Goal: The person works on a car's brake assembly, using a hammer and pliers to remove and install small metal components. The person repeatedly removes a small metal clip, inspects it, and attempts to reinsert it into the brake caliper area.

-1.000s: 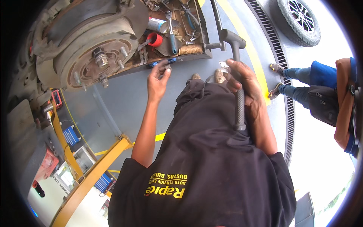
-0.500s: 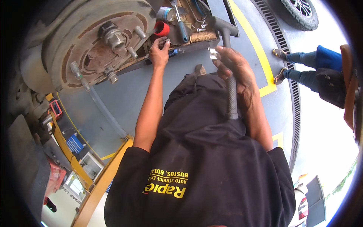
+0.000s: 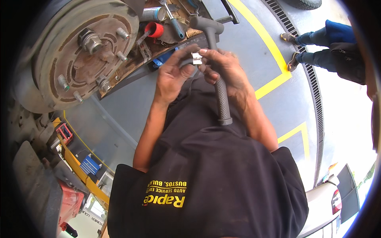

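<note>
My right hand [image 3: 226, 67] grips a dark rubber-headed hammer [image 3: 222, 101] by its textured handle, head up, and also pinches a small shiny metal clip [image 3: 197, 58]. My left hand [image 3: 174, 75] is curled beside the clip, its fingertips near my right hand's. What it holds, if anything, is too small and blurred to tell. Above left is a rusty brake hub [image 3: 106, 55] with threaded studs and fittings. Just beyond my hands is a grimy tool tray [image 3: 129, 73] holding a red cup [image 3: 152, 29], a blue-handled ratchet [image 3: 178, 27] and a spray can [image 3: 152, 14].
A yellow lift arm [image 3: 79, 166] stands at lower left. Yellow floor lines [image 3: 270, 85] and a drain grate [image 3: 317, 111] run along the right. A person in jeans [image 3: 317, 55] stands at upper right, below a tyre [image 3: 301, 3]. A white car [image 3: 321, 206] is at lower right.
My left hand has moved from the tray edge rightward to meet my right hand. My right hand, with hammer and clip, has moved left and up. The hub and tray have shifted in view.
</note>
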`<action>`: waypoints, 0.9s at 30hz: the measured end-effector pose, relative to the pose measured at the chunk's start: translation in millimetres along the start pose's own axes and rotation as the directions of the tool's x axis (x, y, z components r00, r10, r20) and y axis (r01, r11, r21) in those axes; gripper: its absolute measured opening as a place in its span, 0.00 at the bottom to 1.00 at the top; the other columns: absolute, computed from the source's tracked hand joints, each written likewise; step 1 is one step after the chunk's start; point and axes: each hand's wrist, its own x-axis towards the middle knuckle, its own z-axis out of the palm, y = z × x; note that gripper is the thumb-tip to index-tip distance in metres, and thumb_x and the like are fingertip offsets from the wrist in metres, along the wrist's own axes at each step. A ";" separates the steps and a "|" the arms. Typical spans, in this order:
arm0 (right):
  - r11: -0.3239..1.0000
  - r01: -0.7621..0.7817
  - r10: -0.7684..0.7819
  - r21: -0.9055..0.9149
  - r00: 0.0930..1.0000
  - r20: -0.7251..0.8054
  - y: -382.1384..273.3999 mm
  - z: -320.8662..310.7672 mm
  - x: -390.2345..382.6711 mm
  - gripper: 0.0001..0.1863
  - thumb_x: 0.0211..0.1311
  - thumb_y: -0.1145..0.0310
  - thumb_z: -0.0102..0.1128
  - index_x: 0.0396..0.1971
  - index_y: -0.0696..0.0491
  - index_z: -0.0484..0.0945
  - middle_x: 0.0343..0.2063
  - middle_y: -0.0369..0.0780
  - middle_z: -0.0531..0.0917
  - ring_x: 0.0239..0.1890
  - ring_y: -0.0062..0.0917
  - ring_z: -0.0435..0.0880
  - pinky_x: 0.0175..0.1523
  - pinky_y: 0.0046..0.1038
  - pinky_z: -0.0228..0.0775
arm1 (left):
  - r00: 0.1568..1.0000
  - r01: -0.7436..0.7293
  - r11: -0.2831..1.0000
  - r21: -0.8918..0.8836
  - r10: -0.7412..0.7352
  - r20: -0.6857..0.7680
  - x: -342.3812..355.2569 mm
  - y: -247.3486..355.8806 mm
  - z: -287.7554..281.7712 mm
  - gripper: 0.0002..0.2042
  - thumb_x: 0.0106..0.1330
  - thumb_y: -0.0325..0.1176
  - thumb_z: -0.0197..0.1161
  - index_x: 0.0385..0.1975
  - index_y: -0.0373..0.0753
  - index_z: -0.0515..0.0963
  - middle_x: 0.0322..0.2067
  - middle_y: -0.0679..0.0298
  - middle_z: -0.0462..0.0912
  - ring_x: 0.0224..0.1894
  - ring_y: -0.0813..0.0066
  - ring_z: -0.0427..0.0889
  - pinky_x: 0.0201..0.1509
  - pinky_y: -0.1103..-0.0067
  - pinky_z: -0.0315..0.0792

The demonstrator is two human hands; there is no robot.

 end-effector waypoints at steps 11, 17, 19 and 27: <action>0.374 0.122 -0.358 -0.919 0.933 -0.022 -20.9 -17.3 98.5 0.26 0.75 0.49 0.57 0.33 0.61 0.80 0.18 0.44 0.82 0.20 0.33 0.84 0.29 0.37 0.76 | 0.969 -0.132 0.987 -0.096 0.108 -0.222 -18.1 32.5 12.8 0.21 0.72 0.29 0.67 0.62 0.31 0.73 0.50 0.58 0.83 0.53 0.72 0.83 0.60 0.73 0.77; -0.347 0.055 -0.573 -0.936 0.778 0.258 -20.8 -21.5 228.5 0.30 0.68 0.70 0.52 0.68 0.66 0.63 0.51 0.60 0.78 0.52 0.54 0.82 0.55 0.46 0.79 | 0.956 -0.225 0.956 -0.187 0.179 -0.232 -3.4 46.4 26.8 0.18 0.72 0.31 0.68 0.57 0.33 0.75 0.54 0.54 0.83 0.51 0.73 0.84 0.58 0.75 0.78; -0.390 0.046 -0.497 -0.920 0.830 0.252 -9.4 -20.2 243.2 0.38 0.63 0.75 0.57 0.74 0.64 0.56 0.58 0.61 0.70 0.60 0.58 0.73 0.59 0.50 0.76 | 0.952 -0.248 0.949 -0.196 0.201 -0.230 4.1 52.5 30.3 0.18 0.73 0.32 0.66 0.58 0.33 0.75 0.55 0.53 0.82 0.51 0.74 0.84 0.58 0.77 0.79; -0.650 0.045 -0.580 -0.759 0.616 0.533 -55.1 -1.1 260.7 0.18 0.68 0.64 0.55 0.51 0.60 0.78 0.57 0.52 0.75 0.61 0.48 0.72 0.58 0.48 0.70 | 0.940 -0.271 0.939 -0.213 0.211 -0.267 15.9 70.3 43.0 0.17 0.74 0.33 0.66 0.57 0.34 0.75 0.52 0.54 0.83 0.48 0.76 0.84 0.55 0.80 0.80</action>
